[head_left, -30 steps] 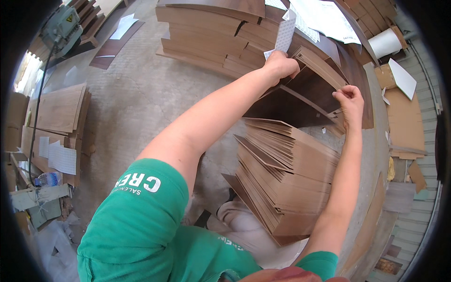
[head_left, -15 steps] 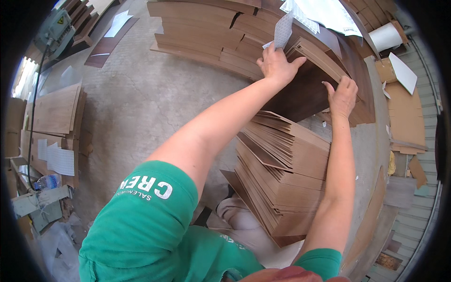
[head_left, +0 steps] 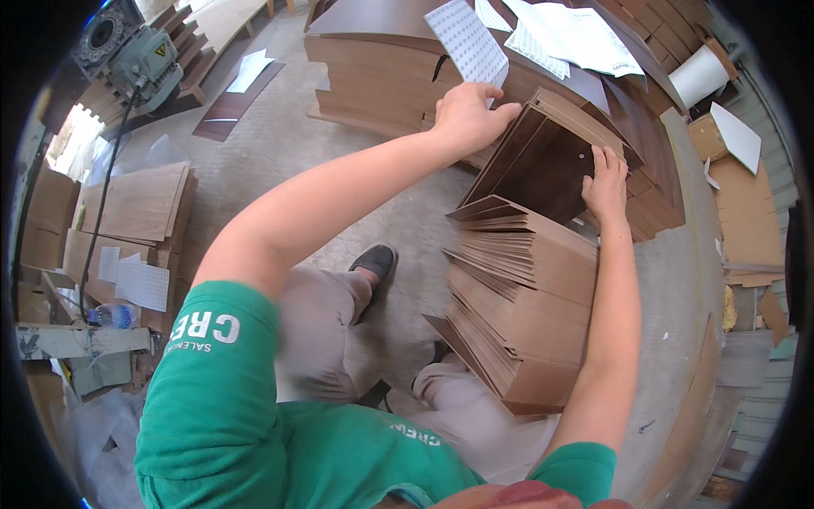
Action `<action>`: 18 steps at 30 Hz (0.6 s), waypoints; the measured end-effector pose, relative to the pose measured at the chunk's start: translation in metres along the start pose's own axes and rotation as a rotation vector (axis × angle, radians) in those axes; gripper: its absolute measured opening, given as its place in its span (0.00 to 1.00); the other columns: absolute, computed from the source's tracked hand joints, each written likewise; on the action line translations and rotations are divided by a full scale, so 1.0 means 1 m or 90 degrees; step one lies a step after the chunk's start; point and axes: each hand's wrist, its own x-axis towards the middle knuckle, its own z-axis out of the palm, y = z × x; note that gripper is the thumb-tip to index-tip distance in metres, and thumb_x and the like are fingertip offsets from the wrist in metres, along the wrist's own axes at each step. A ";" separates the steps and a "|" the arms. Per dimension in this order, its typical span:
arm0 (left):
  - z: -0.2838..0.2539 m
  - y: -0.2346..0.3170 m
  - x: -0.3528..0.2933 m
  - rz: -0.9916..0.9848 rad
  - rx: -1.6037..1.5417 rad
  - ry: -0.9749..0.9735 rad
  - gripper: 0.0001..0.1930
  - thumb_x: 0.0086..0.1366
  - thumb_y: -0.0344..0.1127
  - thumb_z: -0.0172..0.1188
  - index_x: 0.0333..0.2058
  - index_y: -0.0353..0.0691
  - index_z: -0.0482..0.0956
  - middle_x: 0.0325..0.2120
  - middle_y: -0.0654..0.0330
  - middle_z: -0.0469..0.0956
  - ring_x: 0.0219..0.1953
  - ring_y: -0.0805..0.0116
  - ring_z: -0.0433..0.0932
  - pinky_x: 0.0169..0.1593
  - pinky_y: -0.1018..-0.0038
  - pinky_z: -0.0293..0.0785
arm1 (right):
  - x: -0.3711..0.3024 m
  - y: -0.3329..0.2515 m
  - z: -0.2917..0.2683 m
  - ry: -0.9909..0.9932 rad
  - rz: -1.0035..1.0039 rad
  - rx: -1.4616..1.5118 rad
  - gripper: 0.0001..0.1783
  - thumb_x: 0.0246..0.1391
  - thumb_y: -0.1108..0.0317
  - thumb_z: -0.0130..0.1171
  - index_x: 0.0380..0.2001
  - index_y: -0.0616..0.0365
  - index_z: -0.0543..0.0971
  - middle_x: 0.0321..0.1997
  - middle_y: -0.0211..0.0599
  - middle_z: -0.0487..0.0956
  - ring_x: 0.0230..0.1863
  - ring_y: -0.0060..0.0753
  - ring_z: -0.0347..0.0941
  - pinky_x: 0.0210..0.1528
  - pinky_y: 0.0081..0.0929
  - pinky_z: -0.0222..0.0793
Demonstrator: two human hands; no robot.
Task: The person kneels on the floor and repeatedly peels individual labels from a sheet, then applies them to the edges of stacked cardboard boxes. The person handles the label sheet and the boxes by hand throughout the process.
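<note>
The left hand (head_left: 471, 117) is holding its thumb apart beside the upper left corner of a dark brown panel (head_left: 543, 161); a printed label sheet (head_left: 468, 44) is rising from behind its other fingers, probably gripped there, though its lower end is hidden. The right hand (head_left: 607, 185) is resting near the panel's upper right corner, fingers extended and thumb apart. The panel is leaning in front of a large stack of boards (head_left: 373, 64), its foot hidden behind a fanned pile (head_left: 543, 297) of brown boards on the floor (head_left: 254, 195). The right forearm (head_left: 619, 305) is covering part of that pile's right edge. Toward the left rim, a clear bottle (head_left: 114, 316) is resting near a cardboard box (head_left: 42, 216) partly lost in the dark border; I am unable to make out what either is containing.
</note>
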 end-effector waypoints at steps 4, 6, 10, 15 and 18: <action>-0.033 0.005 -0.047 -0.014 -0.099 -0.090 0.25 0.57 0.47 0.65 0.48 0.35 0.79 0.39 0.53 0.81 0.43 0.67 0.78 0.50 0.72 0.72 | 0.005 0.009 -0.004 0.045 -0.026 0.049 0.28 0.41 0.78 0.55 0.52 0.56 0.70 0.57 0.44 0.68 0.60 0.51 0.60 0.60 0.44 0.62; -0.056 0.020 -0.073 -0.054 -0.141 -0.108 0.21 0.59 0.42 0.64 0.48 0.36 0.80 0.40 0.55 0.81 0.43 0.70 0.78 0.49 0.74 0.72 | 0.002 0.008 -0.013 0.028 -0.016 0.086 0.26 0.41 0.79 0.54 0.49 0.57 0.71 0.53 0.45 0.71 0.58 0.52 0.62 0.59 0.43 0.63; -0.076 0.018 -0.101 -0.070 -0.239 -0.056 0.17 0.60 0.31 0.62 0.48 0.36 0.79 0.41 0.57 0.80 0.42 0.74 0.77 0.47 0.77 0.73 | -0.015 -0.002 -0.051 -0.127 0.099 0.210 0.12 0.46 0.74 0.57 0.37 0.60 0.74 0.34 0.44 0.78 0.38 0.46 0.73 0.44 0.35 0.70; -0.077 0.010 -0.098 0.011 -0.293 -0.084 0.20 0.56 0.21 0.60 0.49 0.41 0.79 0.43 0.59 0.79 0.41 0.76 0.77 0.47 0.79 0.74 | -0.025 -0.006 -0.116 -0.333 0.212 0.623 0.10 0.53 0.65 0.62 0.27 0.61 0.76 0.23 0.29 0.77 0.27 0.19 0.71 0.31 0.18 0.67; -0.069 0.023 -0.103 0.038 -0.326 -0.135 0.27 0.52 0.18 0.57 0.53 0.44 0.76 0.47 0.61 0.78 0.46 0.75 0.75 0.51 0.78 0.73 | -0.029 -0.035 -0.143 -0.227 0.162 0.679 0.08 0.55 0.67 0.61 0.29 0.61 0.77 0.26 0.25 0.77 0.29 0.13 0.69 0.31 0.15 0.66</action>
